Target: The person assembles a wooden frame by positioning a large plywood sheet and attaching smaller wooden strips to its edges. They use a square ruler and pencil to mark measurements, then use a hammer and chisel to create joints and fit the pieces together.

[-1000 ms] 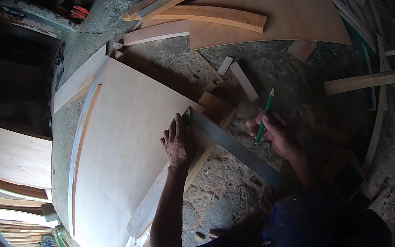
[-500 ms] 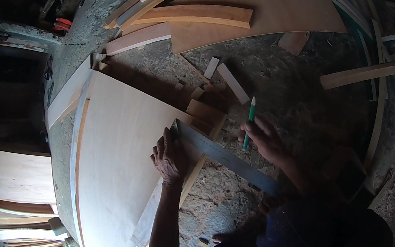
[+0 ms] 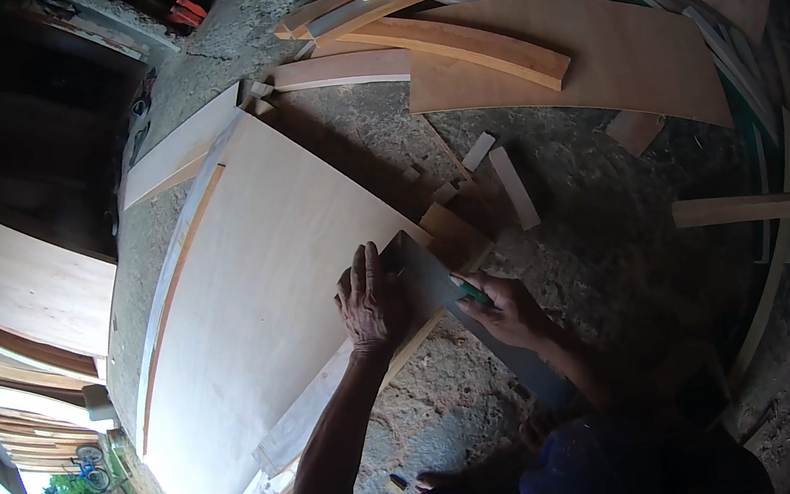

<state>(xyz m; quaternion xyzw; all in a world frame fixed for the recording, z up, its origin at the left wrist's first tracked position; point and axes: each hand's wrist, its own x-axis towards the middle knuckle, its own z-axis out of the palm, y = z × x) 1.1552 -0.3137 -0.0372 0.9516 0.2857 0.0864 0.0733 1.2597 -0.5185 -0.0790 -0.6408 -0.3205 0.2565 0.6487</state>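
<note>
A large pale plywood panel (image 3: 238, 279) with curved edges lies in front of me, with wooden strips along its sides. My left hand (image 3: 372, 306) rests on it, fingers stretched out flat beside the dark end of a long flat metal blade (image 3: 505, 345). This blade runs diagonally over the panel's edge toward my knees; whether it is a ruler or another tool I cannot tell. In my right hand (image 3: 508, 310) is a green pencil (image 3: 473, 294), held close to the blade's right edge. Its tip is hard to make out there.
Small wood offcuts (image 3: 514, 188) lie on the rough floor beyond the panel. Curved wooden pieces (image 3: 478, 48) and brown plywood (image 3: 571, 60) are stacked at the far side. A wooden bar (image 3: 755, 206) sits at right. Another curved panel (image 3: 20, 269) stands at left.
My right hand has moved left and down with the pencil, from above the floor to the blade's edge. My left hand stays at the blade's end. The whole view has shifted.
</note>
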